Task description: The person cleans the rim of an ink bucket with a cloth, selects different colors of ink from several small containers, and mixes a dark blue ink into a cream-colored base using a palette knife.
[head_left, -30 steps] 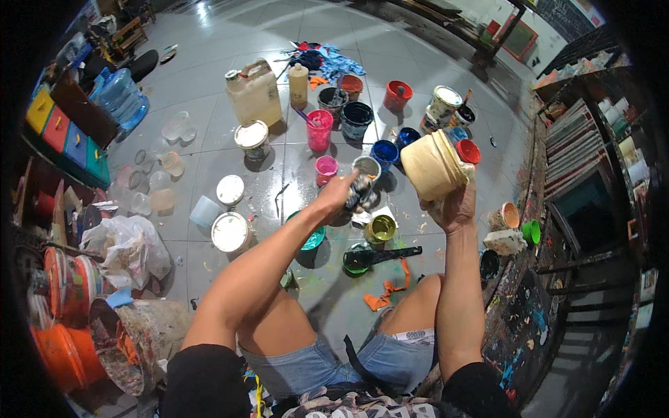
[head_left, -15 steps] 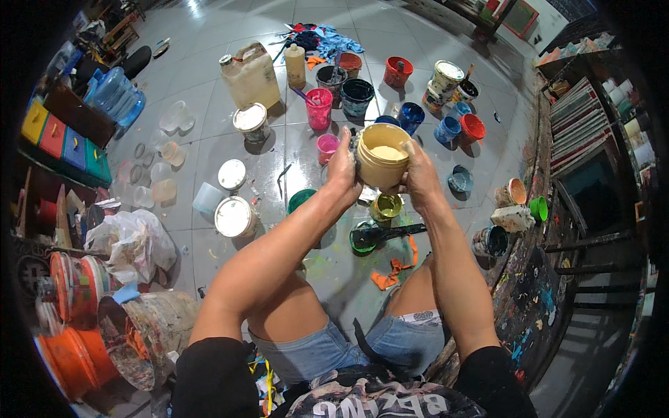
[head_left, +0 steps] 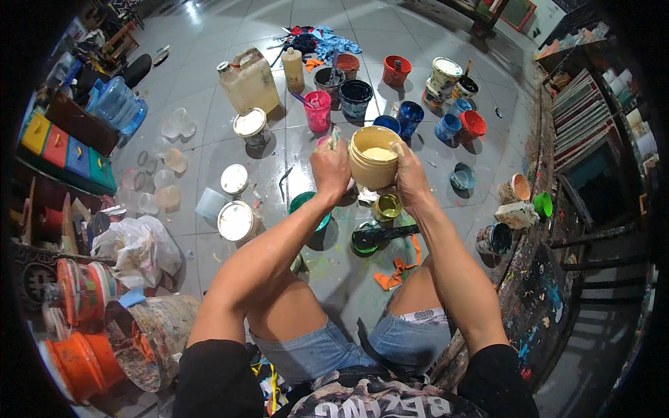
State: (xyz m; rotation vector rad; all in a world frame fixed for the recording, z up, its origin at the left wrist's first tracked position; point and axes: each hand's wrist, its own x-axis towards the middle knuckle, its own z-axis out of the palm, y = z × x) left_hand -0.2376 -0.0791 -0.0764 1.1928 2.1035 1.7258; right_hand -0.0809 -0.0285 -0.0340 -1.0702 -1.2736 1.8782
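A yellowish-tan plastic tub [head_left: 374, 172] with pale, cream-coloured stuff inside is held up over the floor in front of me. My right hand [head_left: 412, 175] grips it around its right side, the open mouth tilted towards me. Just left of the tub, and apart from it, my left hand [head_left: 330, 167] is closed; what it holds, if anything, is hidden. Below the tub stand an olive-green paint cup [head_left: 387, 207] and a green cup [head_left: 364, 238] with a black-handled tool [head_left: 390, 235] lying across it. A pink cup [head_left: 318, 111] with a stick stands beyond my left hand.
Several paint pots crowd the tiled floor ahead, including a black one [head_left: 356, 98] and a red one [head_left: 472, 124]. A cloudy jerrycan [head_left: 249, 82] stands at the far left. Clear plastic cups [head_left: 167, 197] and a white-lidded tub [head_left: 237, 221] are at left. A paint-stained bench [head_left: 536, 299] borders the right.
My left hand has let go of the tub's left side and drawn slightly left and down, closing up. The right hand keeps hold of the tub, which has shifted a little left.
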